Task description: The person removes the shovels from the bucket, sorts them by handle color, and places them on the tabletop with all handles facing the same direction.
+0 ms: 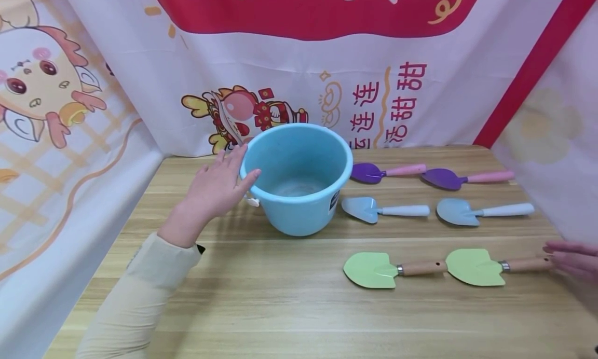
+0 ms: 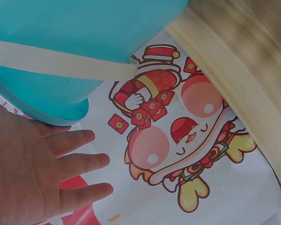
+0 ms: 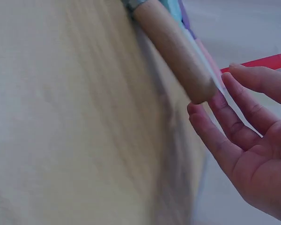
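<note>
A light blue bucket (image 1: 299, 216) stands upright at the back middle of the table. My left hand (image 1: 216, 185) rests on its left rim, thumb over the edge and fingers spread along the outside. In the left wrist view those fingers (image 2: 86, 161) are straight beside the bucket's rim, below its white carrying handle (image 2: 61, 63). At the right edge, my right hand (image 1: 575, 255) is beside the right-hand green trowel (image 1: 474, 268). Seen from the right wrist, its loosely bent fingertips (image 3: 196, 112) are right at the end of the wooden handle (image 3: 175, 49), not wrapped around it.
Left of that trowel lies another green trowel (image 1: 371, 271). Behind are two light blue trowels (image 1: 362, 208) with white handles, then two purple trowels (image 1: 366, 173) with pink handles. A printed cloth (image 1: 280, 58) hangs along the back of the wooden table (image 1: 261, 302).
</note>
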Demonstrator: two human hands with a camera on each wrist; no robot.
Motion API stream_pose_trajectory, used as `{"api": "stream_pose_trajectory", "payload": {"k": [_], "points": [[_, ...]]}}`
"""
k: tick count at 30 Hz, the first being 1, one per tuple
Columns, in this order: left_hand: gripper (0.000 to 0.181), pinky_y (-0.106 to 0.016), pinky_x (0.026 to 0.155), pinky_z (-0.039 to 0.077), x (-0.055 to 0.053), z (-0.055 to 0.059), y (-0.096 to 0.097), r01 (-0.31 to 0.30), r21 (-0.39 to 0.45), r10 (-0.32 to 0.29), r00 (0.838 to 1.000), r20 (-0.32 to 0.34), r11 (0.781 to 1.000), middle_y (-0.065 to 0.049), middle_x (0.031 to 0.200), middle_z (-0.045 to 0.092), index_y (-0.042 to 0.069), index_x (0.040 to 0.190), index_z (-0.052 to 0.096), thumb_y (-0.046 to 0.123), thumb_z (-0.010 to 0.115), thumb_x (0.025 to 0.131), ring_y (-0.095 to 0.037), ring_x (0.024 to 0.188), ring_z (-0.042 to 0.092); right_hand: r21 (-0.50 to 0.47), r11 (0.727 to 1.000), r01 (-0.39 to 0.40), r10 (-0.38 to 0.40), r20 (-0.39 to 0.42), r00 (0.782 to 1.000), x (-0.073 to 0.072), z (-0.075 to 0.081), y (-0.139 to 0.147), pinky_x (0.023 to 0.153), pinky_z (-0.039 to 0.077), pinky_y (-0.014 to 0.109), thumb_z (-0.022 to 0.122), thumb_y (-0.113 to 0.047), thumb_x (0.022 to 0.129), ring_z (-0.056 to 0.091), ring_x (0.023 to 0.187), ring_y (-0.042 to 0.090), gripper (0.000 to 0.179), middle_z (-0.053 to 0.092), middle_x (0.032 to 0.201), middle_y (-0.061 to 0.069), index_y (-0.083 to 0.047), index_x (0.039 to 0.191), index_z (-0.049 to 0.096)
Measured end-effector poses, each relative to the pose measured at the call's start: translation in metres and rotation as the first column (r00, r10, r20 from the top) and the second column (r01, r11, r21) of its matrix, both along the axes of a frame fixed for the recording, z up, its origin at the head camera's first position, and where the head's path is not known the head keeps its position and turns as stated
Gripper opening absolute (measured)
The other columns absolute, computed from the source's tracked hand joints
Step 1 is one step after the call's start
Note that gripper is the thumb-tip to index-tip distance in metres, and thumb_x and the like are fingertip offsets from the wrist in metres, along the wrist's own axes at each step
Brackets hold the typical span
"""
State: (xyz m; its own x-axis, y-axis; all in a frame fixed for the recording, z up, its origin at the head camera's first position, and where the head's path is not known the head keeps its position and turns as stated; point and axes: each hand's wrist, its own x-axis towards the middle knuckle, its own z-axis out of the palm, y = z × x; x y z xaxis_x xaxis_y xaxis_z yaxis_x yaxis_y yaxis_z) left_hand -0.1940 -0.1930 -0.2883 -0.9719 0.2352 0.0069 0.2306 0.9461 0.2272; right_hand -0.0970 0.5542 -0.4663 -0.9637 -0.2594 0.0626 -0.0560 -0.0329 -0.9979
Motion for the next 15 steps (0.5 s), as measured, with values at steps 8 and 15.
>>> {"api": "stream_pose_trajectory", "payload": {"k": [8, 15], "points": [[0.088, -0.078, 0.106, 0.027, -0.002, 0.009, -0.005, 0.041, -0.005, -0.041, 0.999, 0.016, 0.999, -0.017, 0.17, 0.015, 0.011, 0.166, 0.011, 0.067, 0.037, 0.102, -0.05, 0.152, 0.011, -0.014, 0.984, -0.177, 0.176, -0.051, 0.983, -0.024, 0.037, -0.001, 0.095, 0.052, 0.02, 0.02, 0.012, 0.107, 0.065, 0.12, 0.012, 0.053, 0.066, 0.137, 0.001, -0.002, 0.143, 0.057], [0.089, -0.077, 0.107, 0.027, -0.004, 0.023, -0.015, 0.058, 0.047, -0.059, 0.998, 0.021, 0.997, -0.017, 0.17, 0.014, 0.012, 0.166, 0.015, 0.068, 0.04, 0.101, -0.048, 0.153, 0.011, 0.653, 0.737, 0.174, -0.077, -0.175, 0.982, -0.044, 0.124, -0.083, 0.076, 0.044, 0.003, 0.061, -0.005, 0.102, 0.057, 0.099, -0.018, 0.033, 0.064, 0.113, -0.033, -0.025, 0.128, 0.069]]}}
